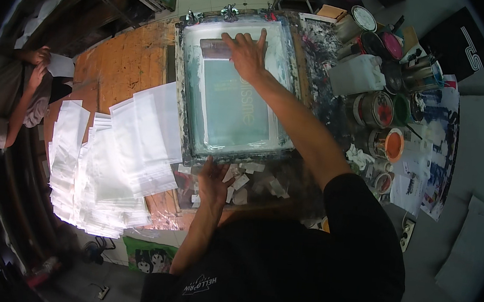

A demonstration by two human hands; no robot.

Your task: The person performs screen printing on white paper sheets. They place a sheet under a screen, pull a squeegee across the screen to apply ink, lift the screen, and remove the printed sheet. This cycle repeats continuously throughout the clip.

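A screen printing frame (288, 106) with a teal mesh (238, 104) lies on the worktable in front of me, its rim smeared with ink. My right hand (245, 55) reaches across to its far end. There its fingers are spread over a squeegee (212, 48), a dark bar lying crosswise on the mesh, and grip it from above. At the near edge my left hand (213, 181) has its fingertips on the frame's rim, partly tucked against it. Left of the frame, white plastic bags (140, 118) lie fanned out in overlapping stacks.
Paint cans (376, 108), a whitish plastic jug (357, 75) and an orange ink pot (393, 144) crowd the right side. Clamps (229, 12) line the frame's far edge. Scraps of tape (240, 181) lie near my left hand. Another person (20, 95) sits at the left.
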